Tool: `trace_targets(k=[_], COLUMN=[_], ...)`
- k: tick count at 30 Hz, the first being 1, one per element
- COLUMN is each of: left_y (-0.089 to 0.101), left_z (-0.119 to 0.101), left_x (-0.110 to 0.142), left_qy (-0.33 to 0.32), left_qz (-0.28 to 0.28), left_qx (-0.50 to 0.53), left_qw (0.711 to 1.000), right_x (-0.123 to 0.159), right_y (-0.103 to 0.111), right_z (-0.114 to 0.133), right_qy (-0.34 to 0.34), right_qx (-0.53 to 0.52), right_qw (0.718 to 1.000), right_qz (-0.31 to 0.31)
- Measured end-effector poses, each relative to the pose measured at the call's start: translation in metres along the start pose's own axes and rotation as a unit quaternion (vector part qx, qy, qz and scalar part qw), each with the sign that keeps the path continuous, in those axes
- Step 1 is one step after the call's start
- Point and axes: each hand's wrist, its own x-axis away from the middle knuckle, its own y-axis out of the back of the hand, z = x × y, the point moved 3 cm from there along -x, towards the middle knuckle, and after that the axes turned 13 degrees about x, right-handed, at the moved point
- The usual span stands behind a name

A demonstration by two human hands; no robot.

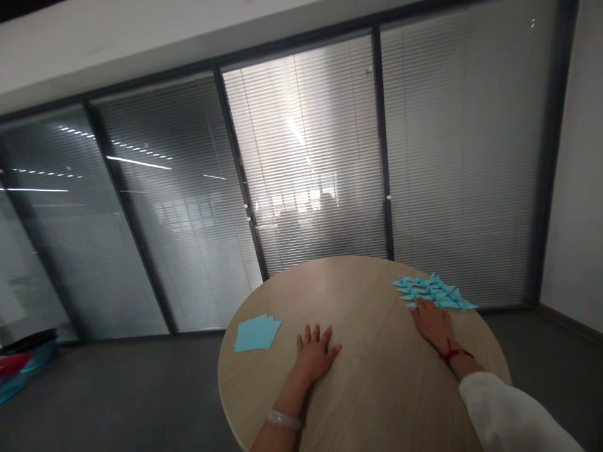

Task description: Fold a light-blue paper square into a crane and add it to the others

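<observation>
My left hand (316, 355) lies flat on the round wooden table (358, 282) with its fingers spread, holding nothing. A small stack of light blue paper squares (257, 333) is to its left, not touching it. My right hand (432, 323) rests palm down at the far right of the tabletop, its fingertips touching a heap of folded light blue paper pieces (431, 292). They look like origami birds, but the overlap makes their exact shape hard to tell.
The round table stands in front of a glass partition with closed blinds (306, 157). Grey floor surrounds the table. A heap of dark, red and blue bags or fabric (26, 364) lies on the floor at the far left.
</observation>
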Motion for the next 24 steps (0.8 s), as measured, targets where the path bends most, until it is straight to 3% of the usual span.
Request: trace_targets(k=[6, 10, 13, 18, 24], left_y=[0.001, 0.001, 0.002, 0.004, 0.001], left_z=[-0.001, -0.001, 0.0, 0.003, 0.007], left_x=[0.0, -0.001, 0.0, 0.0, 0.0], left_qy=[-0.003, -0.003, 0.0, 0.016, 0.031], left_qz=[-0.001, -0.006, -0.022, -0.032, -0.019], left_qx=[0.007, 0.002, -0.007, -0.019, -0.025], left_qw=[1.0, 1.0, 1.0, 0.999, 0.999], right_x=[0.002, 0.012, 0.028, 0.06, 0.077], right_y=[0.007, 0.031, 0.048, 0.05, 0.048], right_z=[0.0, 0.011, 0.038, 0.085, 0.097], right_qy=[-0.003, -0.009, 0.065, 0.197, 0.235], right_qx=[-0.007, -0.004, 0.006, -0.036, -0.042], right_qw=[1.0, 0.998, 0.993, 0.979, 0.966], right_qz=[-0.001, -0.065, -0.102, 0.025, 0.099])
